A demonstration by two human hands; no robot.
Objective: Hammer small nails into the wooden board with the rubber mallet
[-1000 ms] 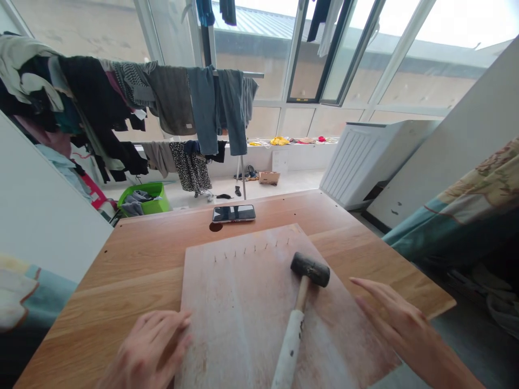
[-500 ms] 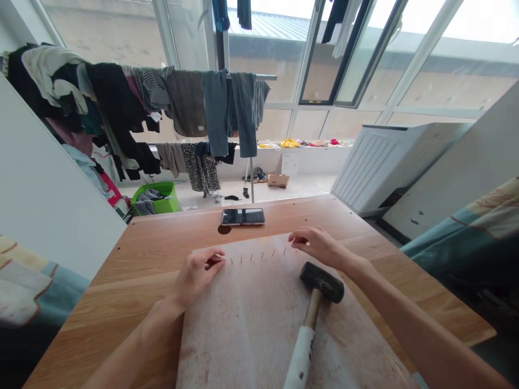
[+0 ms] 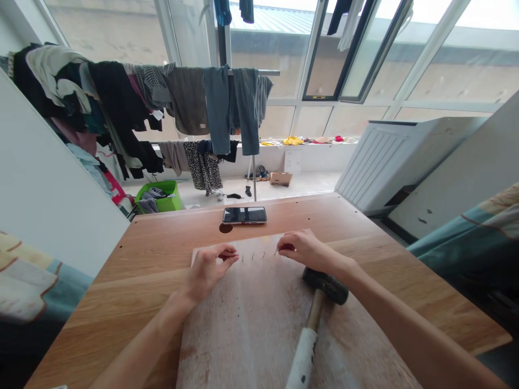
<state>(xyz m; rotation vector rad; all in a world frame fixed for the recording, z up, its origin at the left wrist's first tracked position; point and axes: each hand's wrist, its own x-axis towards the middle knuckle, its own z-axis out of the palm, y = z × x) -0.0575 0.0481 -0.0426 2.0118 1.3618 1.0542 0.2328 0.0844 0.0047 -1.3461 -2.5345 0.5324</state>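
Observation:
A row of several thin nails [image 3: 253, 256] stands upright in a pale wooden board [image 3: 251, 319]. My left hand [image 3: 211, 266] is at the row's left end, thumb and forefinger pinched at the leftmost nail, which the fingers mostly hide. At the other end, the fingertips of my right hand [image 3: 304, 248] are closed on a nail [image 3: 275, 252] whose lower part shows below them. A mallet [image 3: 326, 284] with a black head and a part-white handle lies on the board, just below my right wrist.
The board rests on a wooden table [image 3: 133, 281]. Beyond it lie a phone [image 3: 244, 215] and a round dark hole. Past the table stand a loaded clothes rack [image 3: 267, 72], a green basket [image 3: 172, 199] and a white ribbed appliance [image 3: 371, 162].
Both hands have moved inward along the row, my left hand to the right and my right hand to the left. Their fingers now cover the end nails. The mallet stays on the board.

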